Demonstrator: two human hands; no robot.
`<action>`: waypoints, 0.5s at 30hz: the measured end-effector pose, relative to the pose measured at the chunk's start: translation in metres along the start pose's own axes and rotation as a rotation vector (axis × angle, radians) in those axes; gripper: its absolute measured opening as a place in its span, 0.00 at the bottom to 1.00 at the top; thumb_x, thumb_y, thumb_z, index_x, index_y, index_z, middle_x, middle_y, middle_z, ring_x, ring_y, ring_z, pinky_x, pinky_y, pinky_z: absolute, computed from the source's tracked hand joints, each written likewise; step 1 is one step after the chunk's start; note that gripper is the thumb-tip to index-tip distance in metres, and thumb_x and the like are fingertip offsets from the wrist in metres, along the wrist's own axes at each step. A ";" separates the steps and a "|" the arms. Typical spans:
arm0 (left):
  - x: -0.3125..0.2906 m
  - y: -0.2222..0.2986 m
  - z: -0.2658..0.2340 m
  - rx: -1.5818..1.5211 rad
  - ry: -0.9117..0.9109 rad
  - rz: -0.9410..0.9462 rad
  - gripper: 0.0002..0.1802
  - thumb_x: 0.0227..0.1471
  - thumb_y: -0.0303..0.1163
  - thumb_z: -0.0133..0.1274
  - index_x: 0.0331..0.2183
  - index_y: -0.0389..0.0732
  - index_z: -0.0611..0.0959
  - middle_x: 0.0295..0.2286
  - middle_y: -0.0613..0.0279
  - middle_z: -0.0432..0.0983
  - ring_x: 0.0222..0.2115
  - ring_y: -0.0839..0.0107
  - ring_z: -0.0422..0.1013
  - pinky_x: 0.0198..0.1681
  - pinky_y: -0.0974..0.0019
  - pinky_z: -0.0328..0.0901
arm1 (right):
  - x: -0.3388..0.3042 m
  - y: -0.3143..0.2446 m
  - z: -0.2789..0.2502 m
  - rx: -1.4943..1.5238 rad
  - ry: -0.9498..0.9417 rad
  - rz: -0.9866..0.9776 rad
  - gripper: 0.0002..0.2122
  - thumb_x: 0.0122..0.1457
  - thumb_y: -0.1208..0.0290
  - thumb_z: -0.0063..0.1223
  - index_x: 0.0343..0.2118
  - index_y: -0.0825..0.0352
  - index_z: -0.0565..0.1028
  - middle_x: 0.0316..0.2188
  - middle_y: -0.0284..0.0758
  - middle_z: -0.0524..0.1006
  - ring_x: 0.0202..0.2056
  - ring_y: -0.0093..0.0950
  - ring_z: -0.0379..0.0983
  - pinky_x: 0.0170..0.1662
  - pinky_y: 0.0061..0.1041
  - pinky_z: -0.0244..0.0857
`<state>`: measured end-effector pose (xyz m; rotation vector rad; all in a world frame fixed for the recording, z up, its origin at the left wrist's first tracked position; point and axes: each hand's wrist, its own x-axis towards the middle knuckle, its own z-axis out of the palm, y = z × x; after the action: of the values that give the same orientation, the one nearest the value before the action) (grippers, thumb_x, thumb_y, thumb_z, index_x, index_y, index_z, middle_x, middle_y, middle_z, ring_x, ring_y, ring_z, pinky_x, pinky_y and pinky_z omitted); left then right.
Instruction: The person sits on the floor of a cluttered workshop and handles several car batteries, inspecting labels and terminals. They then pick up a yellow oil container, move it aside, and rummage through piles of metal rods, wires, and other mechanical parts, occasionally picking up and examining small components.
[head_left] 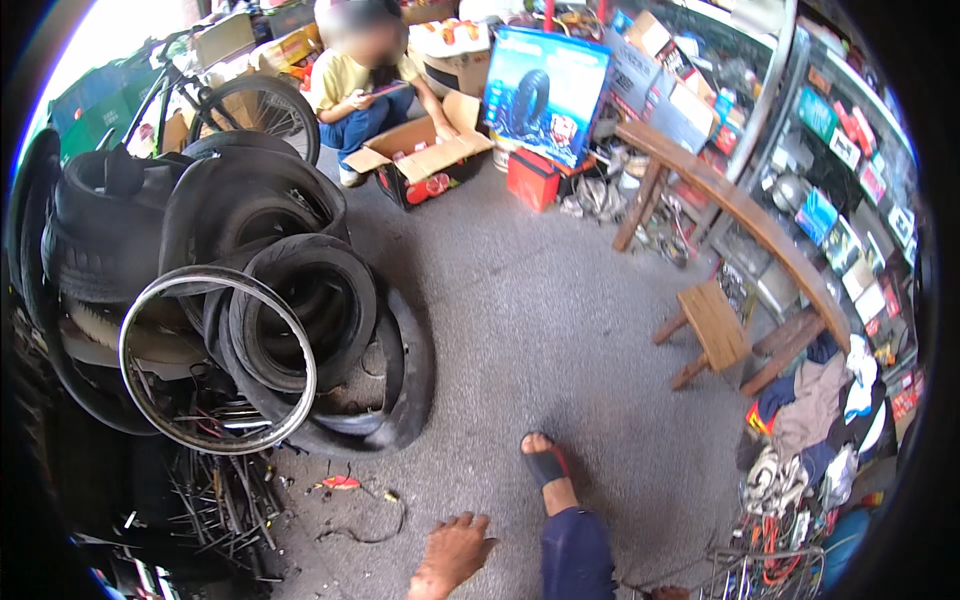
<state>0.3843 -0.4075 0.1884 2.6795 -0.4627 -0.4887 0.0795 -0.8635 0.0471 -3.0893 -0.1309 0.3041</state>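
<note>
A single hand is seen at the near edge of the view, entering from below; which of the person's 2 hands it is cannot be told with certainty, though it lies left of the person's leg. It is held palm down, low over the grey floor, with the fingers loosely spread and released, grasping nothing. The wrist is cut off by the lower edge, so the forearm's pose is not shown. No second hand is seen.

Just right of the hand, a dark blue trouser leg is extended forward, ending in a foot in a dark sandal set flat on the floor.

Nearest to the hand, slightly to the left and farther off, a thin black wire is curled on the floor, with a small red and yellow scrap beside it. Farther left, a heap of loose metal spokes is spread on the floor. Above it, a bare metal wheel rim is leaned against a pile of black tyres.

On the right, a small wooden stool is placed beside a long wooden table, with crumpled clothes heaped nearby. At the far side, another person is seated by an open cardboard box, with a bicycle to the left.
</note>
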 end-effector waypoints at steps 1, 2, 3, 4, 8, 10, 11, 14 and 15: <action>0.000 -0.023 0.004 -0.024 0.063 -0.026 0.20 0.52 0.47 0.58 0.40 0.42 0.78 0.35 0.54 0.77 0.39 0.53 0.75 0.43 0.51 0.68 | 0.001 0.000 0.002 0.101 -0.079 0.038 0.09 0.59 0.61 0.55 0.26 0.60 0.75 0.23 0.36 0.76 0.28 0.37 0.74 0.34 0.42 0.65; -0.003 -0.048 0.009 -0.056 0.130 -0.052 0.21 0.51 0.48 0.58 0.41 0.43 0.78 0.36 0.53 0.76 0.39 0.53 0.75 0.43 0.51 0.68 | 0.000 0.006 0.004 0.096 -0.251 0.099 0.10 0.62 0.59 0.49 0.31 0.60 0.74 0.29 0.38 0.76 0.33 0.40 0.73 0.37 0.43 0.66; -0.008 -0.072 0.009 -0.069 0.130 -0.167 0.23 0.51 0.48 0.58 0.42 0.42 0.78 0.37 0.53 0.76 0.41 0.52 0.75 0.44 0.50 0.68 | 0.001 0.005 0.004 0.105 -0.316 0.152 0.10 0.61 0.59 0.50 0.31 0.60 0.75 0.29 0.38 0.77 0.33 0.40 0.74 0.37 0.43 0.66; -0.017 -0.097 0.008 -0.082 0.121 -0.284 0.24 0.50 0.49 0.59 0.43 0.42 0.78 0.38 0.52 0.76 0.42 0.52 0.74 0.44 0.49 0.67 | 0.005 0.004 0.005 0.106 -0.344 0.182 0.11 0.61 0.59 0.50 0.31 0.61 0.75 0.29 0.38 0.77 0.33 0.40 0.74 0.37 0.43 0.66; -0.062 -0.180 0.045 0.077 -0.015 -0.676 0.31 0.45 0.48 0.62 0.48 0.42 0.76 0.44 0.46 0.74 0.50 0.47 0.68 0.52 0.43 0.60 | 0.038 -0.001 -0.001 0.118 -0.438 0.257 0.12 0.61 0.58 0.51 0.32 0.62 0.76 0.28 0.39 0.77 0.33 0.41 0.74 0.37 0.43 0.67; -0.072 -0.153 0.005 -0.059 0.128 -0.600 0.22 0.49 0.43 0.60 0.43 0.41 0.79 0.39 0.50 0.76 0.41 0.50 0.73 0.42 0.49 0.68 | 0.051 0.006 -0.013 0.095 -0.476 0.309 0.12 0.60 0.58 0.52 0.32 0.62 0.76 0.28 0.40 0.78 0.33 0.42 0.75 0.38 0.43 0.67; -0.076 -0.163 0.006 -0.044 0.145 -0.582 0.23 0.49 0.44 0.60 0.43 0.40 0.80 0.38 0.49 0.77 0.41 0.50 0.73 0.41 0.49 0.68 | 0.066 0.004 -0.010 0.100 -0.488 0.310 0.12 0.60 0.58 0.52 0.32 0.63 0.76 0.28 0.40 0.78 0.33 0.42 0.75 0.38 0.43 0.67; -0.102 -0.203 0.051 -0.063 0.160 -0.554 0.25 0.48 0.47 0.61 0.43 0.39 0.81 0.37 0.47 0.78 0.39 0.49 0.73 0.40 0.48 0.69 | 0.115 0.009 0.006 0.116 -0.544 0.300 0.13 0.60 0.57 0.53 0.32 0.63 0.77 0.28 0.41 0.78 0.32 0.43 0.75 0.38 0.43 0.68; -0.105 -0.216 0.063 -0.116 0.169 -0.563 0.25 0.48 0.48 0.62 0.42 0.39 0.81 0.37 0.48 0.78 0.39 0.49 0.73 0.39 0.49 0.69 | 0.138 0.009 0.014 0.120 -0.550 0.281 0.13 0.60 0.57 0.53 0.32 0.64 0.77 0.28 0.41 0.78 0.32 0.43 0.75 0.38 0.44 0.68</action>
<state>0.3196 -0.1980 0.0719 2.6826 0.3708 -0.4146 0.2123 -0.8604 0.0060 -2.8130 0.2992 1.1169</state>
